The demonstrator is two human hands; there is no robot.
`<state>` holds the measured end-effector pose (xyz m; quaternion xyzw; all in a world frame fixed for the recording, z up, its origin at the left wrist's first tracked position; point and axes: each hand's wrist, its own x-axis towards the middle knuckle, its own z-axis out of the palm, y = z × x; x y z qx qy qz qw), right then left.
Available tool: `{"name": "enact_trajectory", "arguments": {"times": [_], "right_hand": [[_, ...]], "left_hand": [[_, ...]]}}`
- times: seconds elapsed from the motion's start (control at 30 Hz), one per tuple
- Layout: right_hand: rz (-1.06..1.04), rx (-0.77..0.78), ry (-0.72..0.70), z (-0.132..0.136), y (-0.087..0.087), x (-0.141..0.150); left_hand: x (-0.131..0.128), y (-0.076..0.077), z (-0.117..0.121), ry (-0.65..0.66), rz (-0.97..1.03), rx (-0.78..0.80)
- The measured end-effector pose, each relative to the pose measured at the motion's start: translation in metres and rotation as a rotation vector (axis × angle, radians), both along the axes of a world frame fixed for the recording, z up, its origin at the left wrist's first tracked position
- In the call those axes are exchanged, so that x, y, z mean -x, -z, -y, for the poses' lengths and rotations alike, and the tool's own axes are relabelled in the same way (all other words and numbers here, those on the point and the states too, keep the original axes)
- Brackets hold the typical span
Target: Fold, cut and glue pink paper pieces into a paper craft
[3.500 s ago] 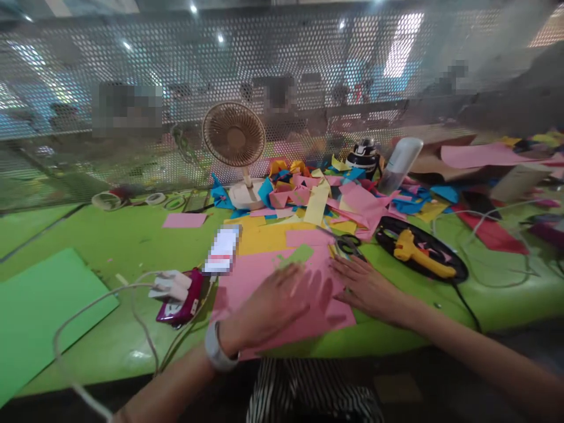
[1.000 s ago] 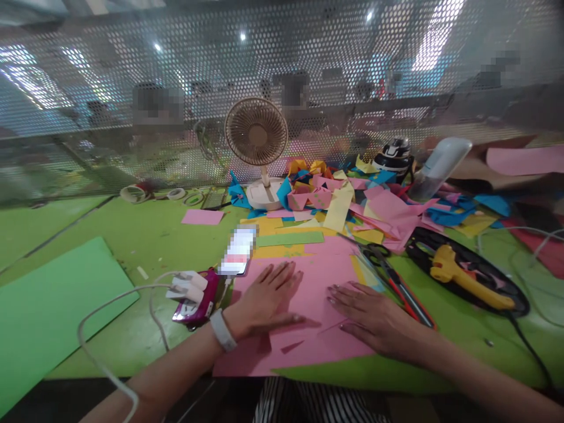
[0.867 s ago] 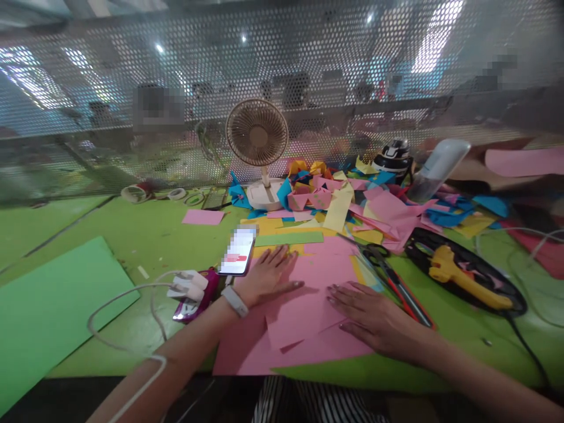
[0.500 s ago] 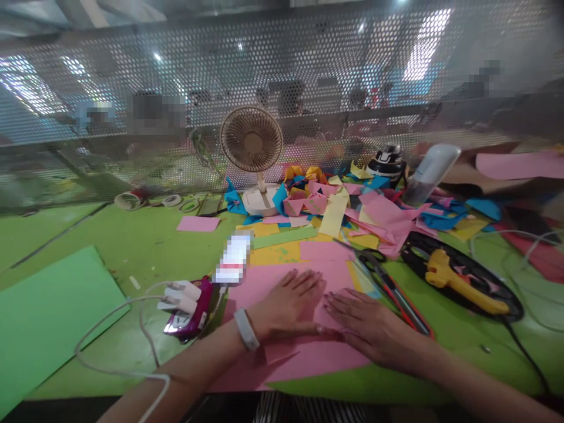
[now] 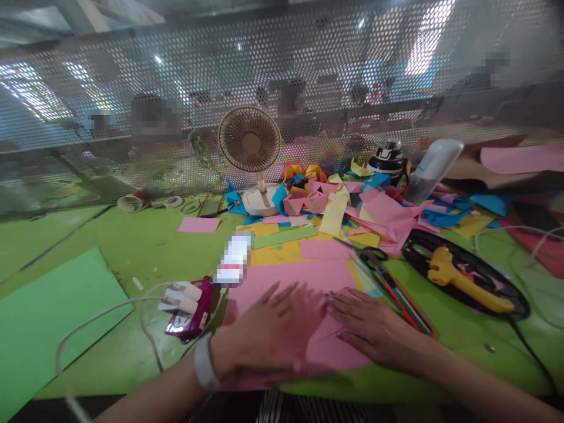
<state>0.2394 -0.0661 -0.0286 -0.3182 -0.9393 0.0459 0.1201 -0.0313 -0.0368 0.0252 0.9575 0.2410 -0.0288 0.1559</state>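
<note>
Pink paper [image 5: 304,273] lies on the green table in front of me, and a folded flap or second pink piece [image 5: 337,349] shows on its right half. My left hand [image 5: 264,329], a pale band at its wrist, is over the paper's left half with fingers spread; it is slightly blurred, and I cannot tell whether it touches the sheet. Flat on the right part of the paper lies my right hand [image 5: 370,323], fingers stretched out. Scissors [image 5: 372,258] and a red-and-black cutter-like tool [image 5: 405,302] lie just beyond the right hand.
A phone [image 5: 235,258] and a purple power adapter [image 5: 189,311] with white cables lie left. At right, a yellow glue gun [image 5: 467,282] rests in a black tray [image 5: 524,308]. A fan [image 5: 249,141] and heaped coloured paper [image 5: 392,217] stand behind; green card [image 5: 57,329] lies far left.
My left hand has moved left and toward me across the pink paper, away from the right hand. The right hand has stayed nearly in place. The white cable at left has shifted.
</note>
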Motion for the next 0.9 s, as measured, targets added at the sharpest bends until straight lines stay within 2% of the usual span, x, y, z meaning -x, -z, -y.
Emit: {"name": "enact_trajectory", "arguments": {"times": [0.03,0.07,0.13,0.2,0.33,0.47,0.57,0.67,0.8,0.9], "right_hand": [[-0.013,-0.001,0.000,0.000,0.001,0.000],[-0.030,-0.001,0.000,0.000,0.002,0.000],[-0.064,-0.001,0.002,0.000,0.003,0.000],[-0.082,-0.004,0.007,0.000,0.003,0.000],[-0.051,0.001,0.009,0.001,0.003,0.000],[-0.048,0.020,0.009,0.001,0.003,-0.001],[-0.071,0.017,0.006,0.001,0.004,-0.002],[-0.056,0.003,0.001,0.002,0.003,-0.001],[-0.041,0.017,-0.012,0.003,-0.001,-0.001],[-0.054,0.029,-0.017,0.002,-0.001,-0.002]], "left_hand": [[0.004,-0.002,0.011,0.081,-0.018,0.058],[0.009,-0.003,0.020,0.102,-0.011,0.092],[0.019,-0.001,0.028,0.090,-0.031,0.119],[0.025,0.004,0.022,0.055,-0.068,0.114],[0.016,0.018,-0.021,-0.049,-0.099,0.009],[-0.003,0.034,-0.074,-0.250,-0.104,-0.095],[-0.008,0.037,-0.093,-0.335,-0.095,-0.082],[-0.002,0.027,-0.082,-0.350,-0.037,-0.104],[0.010,0.011,-0.045,-0.246,-0.029,-0.092],[0.014,0.006,-0.022,-0.198,-0.031,-0.061]]}}
